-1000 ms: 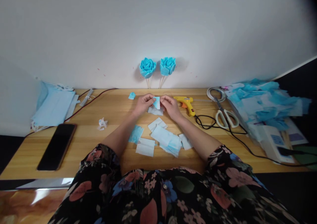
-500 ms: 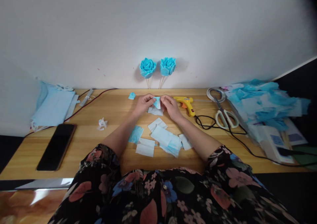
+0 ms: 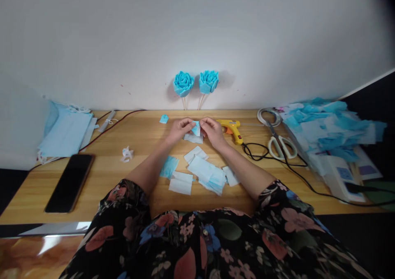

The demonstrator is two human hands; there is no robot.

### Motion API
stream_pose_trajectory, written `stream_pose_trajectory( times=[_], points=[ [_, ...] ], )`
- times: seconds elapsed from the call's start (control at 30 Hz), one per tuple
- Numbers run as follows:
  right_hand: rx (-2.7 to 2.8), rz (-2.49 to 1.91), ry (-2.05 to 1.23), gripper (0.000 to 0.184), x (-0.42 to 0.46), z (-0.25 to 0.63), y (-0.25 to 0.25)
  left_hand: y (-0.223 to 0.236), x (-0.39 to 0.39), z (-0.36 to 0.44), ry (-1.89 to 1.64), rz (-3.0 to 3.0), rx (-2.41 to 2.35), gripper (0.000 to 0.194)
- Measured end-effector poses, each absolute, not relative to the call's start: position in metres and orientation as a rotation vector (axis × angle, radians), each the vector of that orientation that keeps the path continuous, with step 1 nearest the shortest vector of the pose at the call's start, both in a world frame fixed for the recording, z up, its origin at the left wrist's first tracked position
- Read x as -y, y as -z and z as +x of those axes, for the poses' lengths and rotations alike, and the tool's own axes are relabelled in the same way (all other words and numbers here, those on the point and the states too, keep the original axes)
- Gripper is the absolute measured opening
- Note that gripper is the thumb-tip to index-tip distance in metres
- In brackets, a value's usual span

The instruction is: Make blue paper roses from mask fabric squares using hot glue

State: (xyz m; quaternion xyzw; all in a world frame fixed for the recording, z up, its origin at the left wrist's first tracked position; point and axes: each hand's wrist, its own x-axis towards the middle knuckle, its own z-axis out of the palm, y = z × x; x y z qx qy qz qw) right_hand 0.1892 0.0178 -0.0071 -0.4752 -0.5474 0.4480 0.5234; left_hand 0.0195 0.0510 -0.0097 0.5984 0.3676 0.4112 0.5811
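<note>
Between my two hands is a small light-blue piece of mask fabric (image 3: 196, 129). My left hand (image 3: 181, 129) pinches its left side between thumb and fingers. At the right edge, the fingertips of my right hand (image 3: 212, 131) are closed on the same piece. A white fabric piece (image 3: 193, 138) lies on the table just under the hands. Nearer to me, several cut pieces (image 3: 203, 172) in white and blue lie between my forearms. A small folded blue piece (image 3: 164, 119) rests to the left of my left hand.
Two blue fabric roses (image 3: 184, 84) on sticks stand by the wall. To the right are a yellow glue gun (image 3: 236, 133), scissors (image 3: 282, 147), a wire coil (image 3: 261, 115) and heaped blue fabric (image 3: 333, 124). At left lie face masks (image 3: 66, 131), a crumpled scrap (image 3: 126, 154) and a phone (image 3: 70, 183).
The blue piece between my fingers has shifted very slightly to the right and turned a little. Both hands stay nearly in place, still holding it.
</note>
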Motion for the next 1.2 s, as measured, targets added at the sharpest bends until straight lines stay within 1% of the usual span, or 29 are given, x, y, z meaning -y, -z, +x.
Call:
stream_pose_trajectory(
  times=[0.13, 0.33, 0.47, 0.6, 0.83, 0.93, 1.03, 1.1, 1.2],
  points=[
    [1.312, -1.134, -1.089, 0.036, -0.0177, 0.1893, 0.0067, 0.0127, -0.0516, 0.0207, -0.958, 1.372, -0.843, 0.049],
    [1.319, -1.152, -1.088, 0.04, -0.0167, 0.1889, 0.0041, 0.0123, -0.0515, 0.0196, -0.961, 1.383, -0.841, 0.041],
    [1.33, -1.147, -1.073, 0.043, -0.0162, 0.1889, 0.0045, 0.0128, -0.052, 0.0198, -0.964, 1.37, -0.839, 0.043],
    [1.317, -1.134, -1.081, 0.047, -0.0175, 0.1894, 0.0077, 0.0149, -0.0528, 0.0197, -1.0, 1.351, -0.858, 0.041],
    [1.319, -1.134, -1.103, 0.048, -0.0182, 0.1902, 0.0097, 0.0158, -0.053, 0.0191, -1.092, 1.337, -0.892, 0.037],
    [1.324, -1.115, -1.107, 0.044, -0.0174, 0.1903, 0.0096, 0.0153, -0.0532, 0.0193, -1.096, 1.333, -0.897, 0.038],
    [1.333, -1.107, -1.082, 0.035, -0.0171, 0.1903, 0.0104, 0.0155, -0.0549, 0.0193, -1.127, 1.302, -0.896, 0.04],
    [1.365, -1.121, -1.019, 0.03, -0.0175, 0.1903, 0.0113, 0.0162, -0.0566, 0.0194, -1.159, 1.269, -0.898, 0.041],
    [1.48, -1.098, -0.828, 0.028, -0.019, 0.1907, 0.0123, 0.0175, -0.0587, 0.0195, -1.192, 1.22, -0.882, 0.041]
  ],
)
